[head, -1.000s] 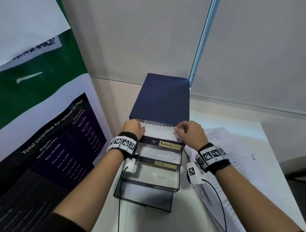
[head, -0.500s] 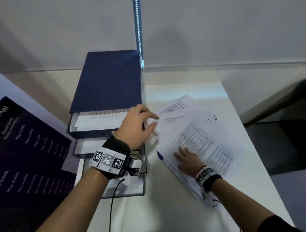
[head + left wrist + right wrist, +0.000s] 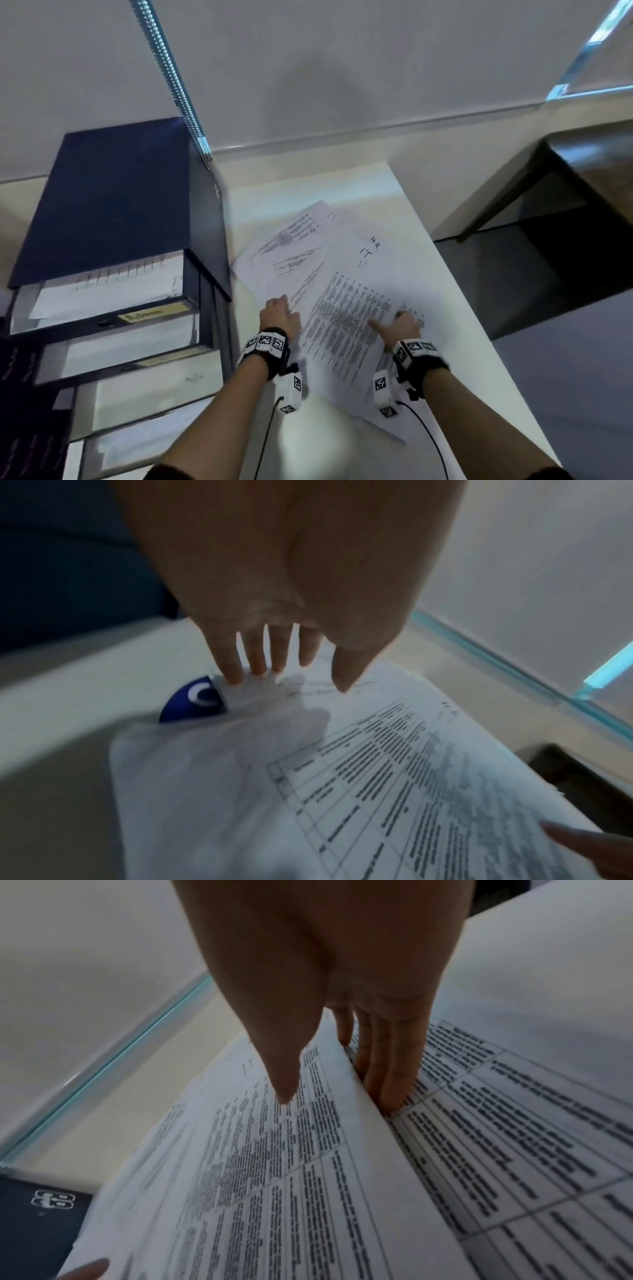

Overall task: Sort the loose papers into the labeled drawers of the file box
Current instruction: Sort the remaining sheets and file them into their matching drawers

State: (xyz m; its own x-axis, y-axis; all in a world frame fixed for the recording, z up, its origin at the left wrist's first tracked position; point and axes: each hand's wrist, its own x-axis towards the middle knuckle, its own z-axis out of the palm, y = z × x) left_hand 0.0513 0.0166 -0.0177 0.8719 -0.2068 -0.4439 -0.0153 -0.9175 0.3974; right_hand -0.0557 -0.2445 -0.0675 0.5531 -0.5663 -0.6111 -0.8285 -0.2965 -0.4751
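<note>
The white bench [image 3: 342, 442] carries the dark blue file box [image 3: 116, 205] at the left, its drawers [image 3: 113, 308] pulled out stepwise toward the person. The loose papers [image 3: 342, 291] fan just right of it, long axis running away and leftward. Both hands sit on their near edge. The right hand [image 3: 402, 327] has fingers [image 3: 387, 1074] slipped under the top sheet [image 3: 274, 1150], thumb above, pinching it. The left hand [image 3: 277, 317] is flat and open, fingertips [image 3: 232, 669] pressing the stack's left edge, nearer the box.

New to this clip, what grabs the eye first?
The fan of printed papers spread on the white table, with "IT" and "HR" handwritten near their far corners. Both hands are on it: right hand has fingers tucked under the top sheet, left hand rests at its left edge. The dark blue file box stands at left, drawers pulled out.
</note>
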